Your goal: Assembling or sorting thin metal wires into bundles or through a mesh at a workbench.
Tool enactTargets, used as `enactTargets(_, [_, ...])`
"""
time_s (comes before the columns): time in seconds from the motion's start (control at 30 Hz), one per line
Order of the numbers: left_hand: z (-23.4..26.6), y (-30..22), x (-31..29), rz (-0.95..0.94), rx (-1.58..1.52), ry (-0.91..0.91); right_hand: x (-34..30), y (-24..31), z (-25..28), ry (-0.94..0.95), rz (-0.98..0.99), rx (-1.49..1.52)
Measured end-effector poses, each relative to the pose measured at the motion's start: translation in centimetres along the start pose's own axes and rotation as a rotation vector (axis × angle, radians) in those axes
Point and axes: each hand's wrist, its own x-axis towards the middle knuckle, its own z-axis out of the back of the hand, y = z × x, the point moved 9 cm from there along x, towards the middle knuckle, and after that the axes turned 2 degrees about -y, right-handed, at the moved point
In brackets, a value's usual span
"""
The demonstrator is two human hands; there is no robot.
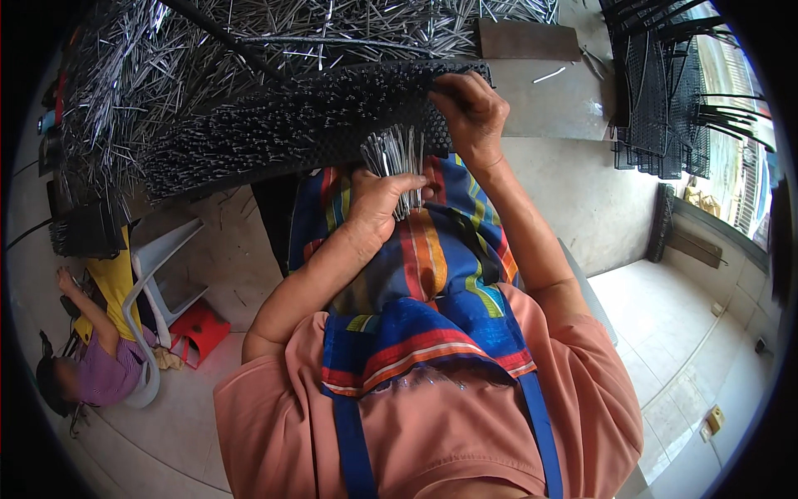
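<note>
My left hand [376,202] is closed around a bundle of thin silvery strips [397,154] in front of my striped apron [424,249]. Just beyond it lies a long, dark perforated panel [324,145], slightly curved, with many short pins or strip ends standing up from most of it. Fewer of them show toward the panel's right end, where the bare holes are visible. At that end my right hand [475,108] has its fingers pinched together against the panel. Whatever sits between those fingertips is hidden.
A big heap of loose silvery strips [332,33] covers the table behind the panel. Farther right are a brown block [529,41], pliers [593,62] and stacked black mesh panels [665,100]. On the left, a person [108,366] sits in a grey chair [150,374] near a red bag [198,331].
</note>
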Motion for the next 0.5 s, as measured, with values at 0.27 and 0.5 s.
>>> enactTargets(0.27, [-0.5,0.2,0.5,-0.028,-0.077,0.094,0.0,0.3,-0.4,0.172,0.006,-0.083])
enactTargets(0.5, [-2.1,0.3,-0.2,0.005,-0.086,0.191,-6.9,-3.4,-2.6,0.516,-0.892,0.630])
